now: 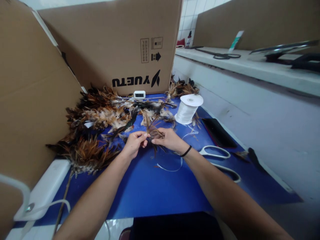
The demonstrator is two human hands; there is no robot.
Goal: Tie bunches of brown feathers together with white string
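Observation:
Brown feathers (155,133) fan out between my two hands above the blue table surface (160,190). My left hand (136,142) pinches them near their base with thumb and forefinger. From the right, my right hand (170,140) grips the same feathers, its thumb close to the left fingertips; a black band circles that wrist. A thin white ribbon (172,170) curls on the table below the hands and runs up towards a white spool (188,108) at the back right. Heaps of brown and black feathers (92,153) lie on the left.
White-handled scissors (216,151) and a dark phone (218,132) lie at the right. A small digital display (139,95) stands before a large cardboard box (105,43). Left is a white lamp base (45,190). A raised ledge (225,63) on the right holds black scissors (226,56).

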